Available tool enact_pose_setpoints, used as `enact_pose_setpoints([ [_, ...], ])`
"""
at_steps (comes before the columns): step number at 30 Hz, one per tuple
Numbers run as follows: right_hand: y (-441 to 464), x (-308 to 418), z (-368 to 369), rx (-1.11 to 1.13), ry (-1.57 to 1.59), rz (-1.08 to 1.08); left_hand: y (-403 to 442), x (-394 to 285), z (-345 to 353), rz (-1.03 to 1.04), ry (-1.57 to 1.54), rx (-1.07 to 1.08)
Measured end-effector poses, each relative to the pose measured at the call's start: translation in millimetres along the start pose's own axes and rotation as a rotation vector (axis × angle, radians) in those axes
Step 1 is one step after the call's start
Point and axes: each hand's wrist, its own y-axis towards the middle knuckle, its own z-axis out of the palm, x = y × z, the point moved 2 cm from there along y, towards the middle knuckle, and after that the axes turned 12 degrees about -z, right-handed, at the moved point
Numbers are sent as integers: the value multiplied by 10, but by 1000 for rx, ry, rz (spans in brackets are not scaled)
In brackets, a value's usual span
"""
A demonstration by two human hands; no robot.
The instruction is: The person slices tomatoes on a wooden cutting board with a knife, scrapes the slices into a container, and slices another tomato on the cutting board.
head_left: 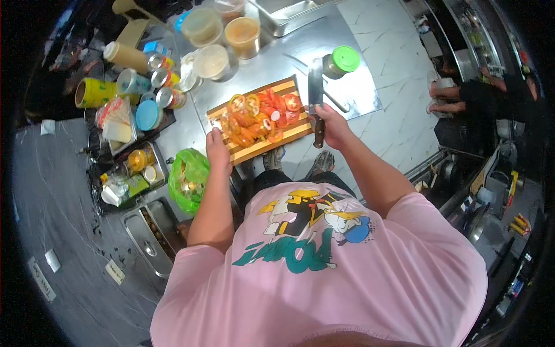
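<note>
A striped wooden cutting board is tilted at the near edge of a steel table, with my left hand closed on its left end. Cut tomatoes, some red and some orange, are heaped across the board with a few pale round slices among them. My right hand is closed around a cleaver at the board's right end, blade pointing away from me and dark handle toward me. Whether the right fingers also grip the board is hidden.
Plastic tubs and a green-lidded jar stand on the steel table. Cans and bottles crowd the left. A green plastic bag hangs beside my left forearm. At right, another person's legs show.
</note>
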Motion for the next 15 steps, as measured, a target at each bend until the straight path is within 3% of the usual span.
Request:
enact_pose_setpoints([
  [3,-117,118,-163,118,8,4,-277,-215,85,-71,-81,116],
  [4,-203,204,-230,66,-4,13,-327,-219,152,-90,-70,149],
  [6,-366,322,-370,40,10,49,-557,-388,264,-59,26,101],
  [7,-521,548,-316,131,-1,13,-354,-252,214,-71,-61,101],
  [8,-640,641,-446,96,16,24,-155,-42,185,123,253,41],
  [9,-797,763,-600,126,52,0,-554,-295,407,137,262,-32],
  [10,-899,803,-830,165,110,-21,-906,-514,630,71,126,91],
  [12,-1192,908,-1268,123,157,-58,-1149,-589,882,158,157,104],
  [15,-1614,907,-2079,69,124,-108,-1651,-621,1440,89,98,246],
])
